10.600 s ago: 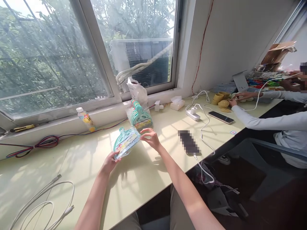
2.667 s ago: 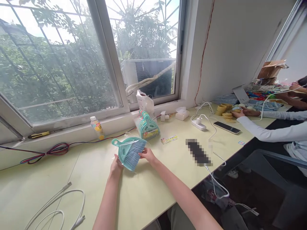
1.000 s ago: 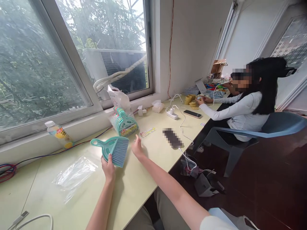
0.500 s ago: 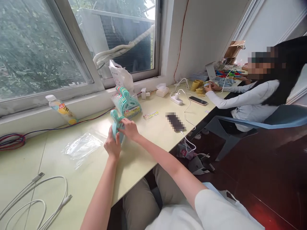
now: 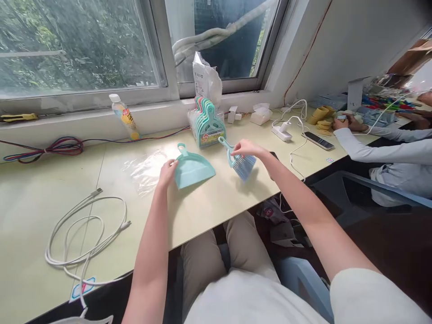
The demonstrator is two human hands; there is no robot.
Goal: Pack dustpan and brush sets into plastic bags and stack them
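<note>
A teal dustpan lies nearly flat above the table, its handle toward the window. My left hand grips its left edge, fingers closed. To the right, my right hand is closed on a small teal brush with blue bristles pointing down toward the table. Behind them stands a row of dustpan sets in teal, red and other colours, partly in clear plastic. A crumpled clear plastic bag lies left of my left hand.
A drink bottle leans by the sill. White cables coil at the left; a white power strip and a phone lie at the right. Another person's hands hold something beside yellow rolls.
The dustpan and brush, together between my hands before, are now apart. My right hand has moved right with the brush; my left hand keeps the dustpan. The view has turned left.
</note>
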